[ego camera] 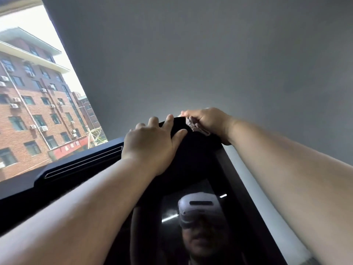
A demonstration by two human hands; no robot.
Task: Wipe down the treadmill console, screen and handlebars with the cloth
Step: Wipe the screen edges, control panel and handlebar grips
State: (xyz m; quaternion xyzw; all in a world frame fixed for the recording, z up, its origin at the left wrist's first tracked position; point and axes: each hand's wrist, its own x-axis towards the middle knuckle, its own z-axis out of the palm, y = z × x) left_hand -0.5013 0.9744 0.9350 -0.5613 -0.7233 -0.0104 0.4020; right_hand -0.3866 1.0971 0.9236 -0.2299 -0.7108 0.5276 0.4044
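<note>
Your right hand point(208, 121) has the cloth point(194, 126) bunched tight in curled fingers at the top right corner of the treadmill screen point(200, 169), just right of centre frame. Only a pinkish, nubbly wad shows below your fist. It looks soft and light, so it should mould to the rounded corner. Keep it balled in the palm so that no loose tail drags.

Your left hand point(150, 144) holds nothing. Its fingers lie nearly straight over the screen's top edge with the thumb on the glossy front, steadying the panel.

The screen is a stiff, dark, mirror-like sheet, probably slick and easily smeared, so that bare thumb may well leave a mark that needs another wipe. Brace on the rim rather than the glass.

In the lower centre the glass reflects a white headset point(198, 209). A grey wall point(210, 54) fills the upper right. A window point(38, 92) at upper left looks out on a brick building, with a dark slotted frame point(82, 163) under it. Your left hand sits in the cloth's path along the top edge, and nothing else seems to be in its way.
</note>
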